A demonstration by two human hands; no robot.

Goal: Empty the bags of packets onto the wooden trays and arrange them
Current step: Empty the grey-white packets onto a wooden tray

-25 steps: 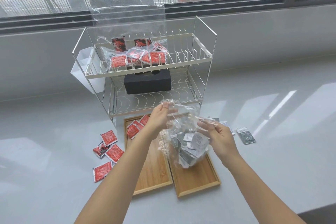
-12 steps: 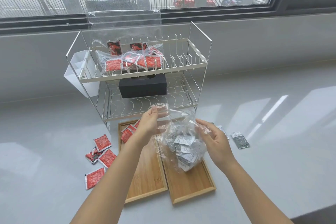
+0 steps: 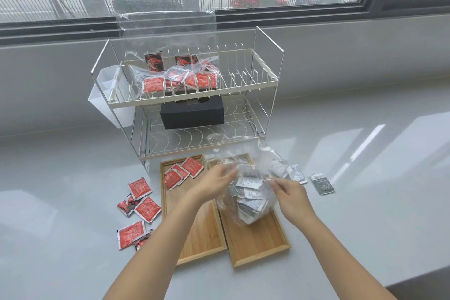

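Note:
A clear plastic bag (image 3: 250, 192) full of grey and white packets rests on the right wooden tray (image 3: 263, 246). My left hand (image 3: 214, 184) is at the bag's left side with its fingers on the plastic. My right hand (image 3: 289, 196) pinches the bag's right side. The left wooden tray (image 3: 202, 234) holds three red packets (image 3: 182, 173) at its far end. Several red packets (image 3: 142, 198) lie loose on the counter left of the trays. Two grey packets (image 3: 322, 183) lie right of the trays. Another bag of red packets (image 3: 177, 78) sits on the rack's top shelf.
A two-tier wire dish rack (image 3: 187, 95) stands behind the trays, with a black box (image 3: 192, 112) on its lower shelf and a white plastic cup holder (image 3: 109, 97) on its left side. The grey counter (image 3: 365, 178) runs along a window.
The bag has come down from mid-air onto the right tray. Both hands dropped with it and now sit lower on its sides.

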